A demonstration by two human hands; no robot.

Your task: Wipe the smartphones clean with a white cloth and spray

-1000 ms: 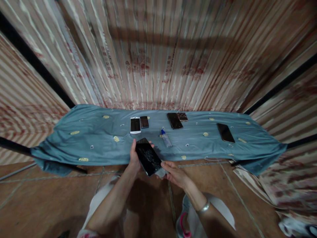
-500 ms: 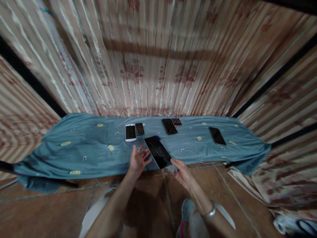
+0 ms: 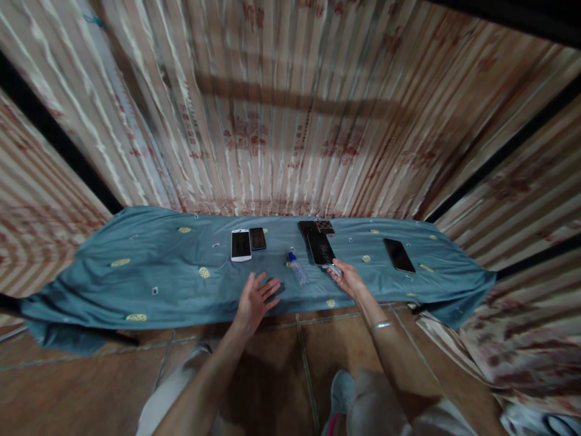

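My right hand (image 3: 347, 278) grips the near end of a dark smartphone (image 3: 321, 248). A greyish cloth or similar thing (image 3: 334, 270) shows under the phone at my fingers. The held phone partly covers another black phone (image 3: 306, 226) behind it; whether the two touch I cannot tell. My left hand (image 3: 258, 300) has its fingers spread and holds nothing, over the near edge of the cloth. A small clear bottle with a blue cap (image 3: 298, 270) lies between my hands. Beyond my left hand are a white-framed phone (image 3: 241, 245) and a small dark phone (image 3: 258, 238) side by side.
A blue-green patterned cloth (image 3: 172, 272) covers the low surface. At the right lies another black phone (image 3: 399, 255). A small dark patterned square (image 3: 325, 227) sits at the back. Striped curtains (image 3: 272, 121) hang behind and at both sides, with dark frame bars (image 3: 503, 151).
My right hand has carried the phone away to the right and back, uncovering the blue-capped bottle. My left hand stays open, slightly lower, and is now farther from the phone.
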